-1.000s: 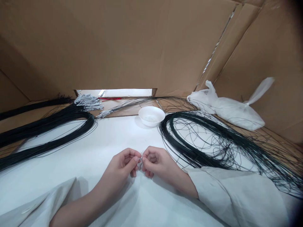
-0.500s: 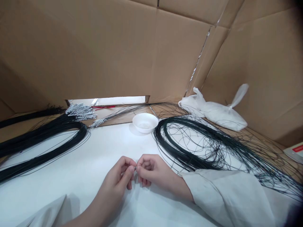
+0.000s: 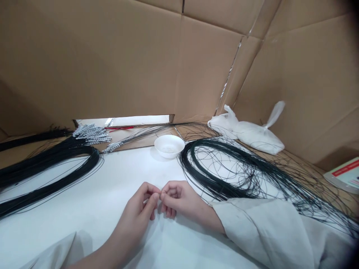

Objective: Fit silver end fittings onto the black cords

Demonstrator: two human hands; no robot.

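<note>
My left hand [image 3: 141, 205] and my right hand [image 3: 181, 198] meet fingertip to fingertip low over the white tabletop [image 3: 123, 179]. Thumb and forefinger of each are pinched together, the other fingers curled. Whatever sits between the fingertips is tiny and almost wholly covered, so I cannot name it. Beyond the hands stands a white bowl [image 3: 169, 146], with something pale in its bottom that is hard to make out. A coil of thin dark wires [image 3: 213, 183] lies to the right, near my right forearm.
Another dark wire bundle [image 3: 81, 168] curves in from the left, with a cluster of white twisted ends [image 3: 92, 133] beside it. White plastic bags [image 3: 252, 132] rest at the back right. Cardboard walls [image 3: 117, 63] enclose the table, with a low slot at the back.
The view has turned slightly right, so everything sits a little further left. A small shiny bit seen between the fingertips before is now covered by them. Both hands keep their pinch.
</note>
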